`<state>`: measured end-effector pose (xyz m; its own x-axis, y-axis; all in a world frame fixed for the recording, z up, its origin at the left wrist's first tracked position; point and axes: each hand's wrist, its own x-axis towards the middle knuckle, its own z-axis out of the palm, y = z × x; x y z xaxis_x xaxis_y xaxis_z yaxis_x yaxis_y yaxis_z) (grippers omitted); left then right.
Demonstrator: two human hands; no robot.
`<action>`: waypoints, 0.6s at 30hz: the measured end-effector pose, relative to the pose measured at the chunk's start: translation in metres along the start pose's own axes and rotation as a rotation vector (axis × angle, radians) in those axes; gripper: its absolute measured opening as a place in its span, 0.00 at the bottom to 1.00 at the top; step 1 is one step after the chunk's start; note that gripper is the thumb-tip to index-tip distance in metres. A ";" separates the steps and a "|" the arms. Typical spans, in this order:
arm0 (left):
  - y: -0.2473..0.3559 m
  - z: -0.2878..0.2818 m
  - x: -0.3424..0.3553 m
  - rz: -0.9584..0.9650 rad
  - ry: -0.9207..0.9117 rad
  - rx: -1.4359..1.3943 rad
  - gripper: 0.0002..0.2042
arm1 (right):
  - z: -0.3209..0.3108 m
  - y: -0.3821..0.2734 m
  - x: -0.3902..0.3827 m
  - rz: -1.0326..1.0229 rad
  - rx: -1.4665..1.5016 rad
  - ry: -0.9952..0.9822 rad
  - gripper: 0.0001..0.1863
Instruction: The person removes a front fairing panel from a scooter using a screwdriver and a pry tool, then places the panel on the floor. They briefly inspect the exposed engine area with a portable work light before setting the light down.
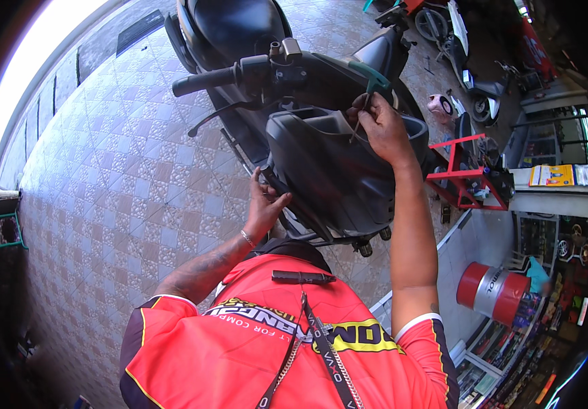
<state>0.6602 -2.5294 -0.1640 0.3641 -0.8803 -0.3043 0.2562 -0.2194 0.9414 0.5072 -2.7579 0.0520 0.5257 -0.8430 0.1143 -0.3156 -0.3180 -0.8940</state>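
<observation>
scooter (335, 180): seat (239, 31) cut off by the top edge; near lower end partly hidden behind the dark collar (294, 252). green-handled tool (377, 80): middle covered by the right hand (384, 133), tip too fine to make out. left hand (264, 210): some fingers obscured, hold unverifiable. red shirt (239, 361): cut by the lower edge. shelf goods (505, 344): too small and dim to identify.

A green-handled tool (378, 83) is tilting above the upper edge of a dark panel (331, 180) — its thin shaft is slanting down and leftward. The matt panel is curving across one end of a dark scooter (321, 85), open recesses showing along its top — the scooter is standing upright.
</observation>
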 end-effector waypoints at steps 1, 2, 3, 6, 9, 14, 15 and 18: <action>-0.001 0.000 0.000 0.024 0.003 -0.002 0.50 | -0.001 -0.001 -0.001 -0.054 -0.210 0.007 0.07; -0.002 0.000 0.002 0.046 0.011 0.003 0.51 | -0.002 -0.003 -0.001 -0.097 -0.419 0.012 0.07; -0.003 0.000 0.002 0.068 0.020 0.008 0.52 | -0.003 -0.005 -0.002 -0.057 -0.395 -0.020 0.07; -0.003 0.001 0.002 0.064 0.032 0.009 0.52 | -0.004 -0.012 -0.003 0.021 -0.343 -0.074 0.07; 0.001 0.003 -0.004 0.063 0.048 0.003 0.52 | -0.004 -0.014 -0.003 -0.018 -0.281 -0.028 0.08; 0.024 0.006 -0.007 0.263 0.181 0.164 0.47 | -0.010 -0.007 -0.002 0.090 0.022 -0.035 0.09; 0.033 0.007 -0.005 0.222 0.205 0.190 0.46 | -0.012 -0.006 -0.002 0.074 -0.006 -0.061 0.09; 0.067 0.016 -0.003 0.359 0.171 0.197 0.41 | -0.017 -0.003 -0.002 0.090 -0.136 -0.081 0.08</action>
<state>0.6619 -2.5484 -0.0983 0.5464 -0.8364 0.0428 -0.0831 -0.0033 0.9965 0.4935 -2.7630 0.0619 0.5505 -0.8348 -0.0035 -0.4654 -0.3034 -0.8315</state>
